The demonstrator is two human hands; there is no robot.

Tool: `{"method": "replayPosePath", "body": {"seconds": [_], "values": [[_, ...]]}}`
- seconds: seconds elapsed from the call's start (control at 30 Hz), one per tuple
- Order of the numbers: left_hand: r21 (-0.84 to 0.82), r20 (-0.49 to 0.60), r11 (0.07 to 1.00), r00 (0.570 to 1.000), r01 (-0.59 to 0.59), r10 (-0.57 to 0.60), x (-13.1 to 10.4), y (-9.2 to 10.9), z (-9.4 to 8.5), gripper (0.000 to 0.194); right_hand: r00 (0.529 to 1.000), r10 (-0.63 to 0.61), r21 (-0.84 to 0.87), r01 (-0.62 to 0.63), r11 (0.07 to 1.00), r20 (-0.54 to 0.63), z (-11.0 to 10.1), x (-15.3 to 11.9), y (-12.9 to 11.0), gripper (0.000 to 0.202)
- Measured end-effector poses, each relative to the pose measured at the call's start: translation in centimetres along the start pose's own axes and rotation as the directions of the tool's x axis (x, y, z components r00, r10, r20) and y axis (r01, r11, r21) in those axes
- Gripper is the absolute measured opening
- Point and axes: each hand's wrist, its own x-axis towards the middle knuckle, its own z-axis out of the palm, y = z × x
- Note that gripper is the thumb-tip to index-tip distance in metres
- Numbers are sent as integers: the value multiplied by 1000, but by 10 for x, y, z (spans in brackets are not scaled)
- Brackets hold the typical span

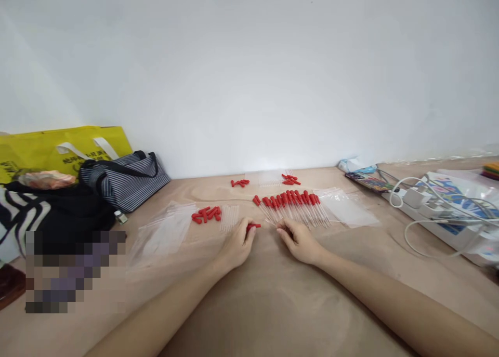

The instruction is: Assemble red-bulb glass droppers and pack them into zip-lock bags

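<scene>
My left hand (236,247) is closed around a red rubber dropper bulb (256,225), whose narrow end points right. Facing it, my right hand (301,243) pinches a thin clear dropper tube (270,222); its tip sticks out to the left, apart from the bulb. Just behind my right hand lies a row of droppers (296,203), clear tubes with red bulbs on their far ends. Left of my left hand are loose clear tubes (230,217) and a pile of red bulbs (206,214). Small groups of red bulbs (239,183) and more tubes (271,178) lie farther back.
Clear plastic bags (167,229) lie at left, others (346,207) at right. A striped bag (125,180), a yellow bag (97,144) and a small bottle (120,217) stand on the left. A power strip (448,227) with chargers and white cables occupies the right side.
</scene>
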Motion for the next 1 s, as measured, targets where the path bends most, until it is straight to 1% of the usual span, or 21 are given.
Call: {"method": "replayPosePath", "body": {"seconds": [0.07, 0.17, 0.3, 0.47, 0.57, 0.7, 0.83, 0.9, 1.0], "values": [[-45, 37, 999, 999, 28, -27, -13, -2, -8, 11, 998, -53, -29, 54, 998, 44, 2, 1, -4, 9], [-89, 55, 993, 996, 74, -69, -22, -4, -16, 12, 992, -98, -44, 102, 994, 82, 7, 2, -7, 9], [-161, 63, 983, 995, 83, -74, -20, -4, -16, 15, 989, -115, -55, 120, 991, 89, 9, 1, -7, 8], [-212, 104, 975, 994, 63, -41, -18, -2, -14, 22, 988, -116, -59, 122, 991, 101, 10, 0, -8, 8], [-236, 130, 969, 991, 73, -43, -18, -2, -15, 23, 987, -116, -53, 123, 991, 112, 10, 0, -9, 8], [-201, 113, 975, 991, 100, -78, -19, -3, -14, 24, 978, -130, -38, 137, 990, 161, 10, 0, -11, 10], [-163, 98, 983, 993, 81, -65, -22, -4, -15, 23, 958, -170, -64, 189, 980, 230, 7, 0, -11, 12], [-129, 98, 990, 994, 51, -39, -23, -3, -16, 20, 941, -200, -141, 245, 959, 273, 4, 1, -10, 13], [-56, 108, 998, 994, -6, 12, -25, 1, -17, 17, 912, -255, -304, 354, 884, 320, 0, 2, -9, 14]]}}
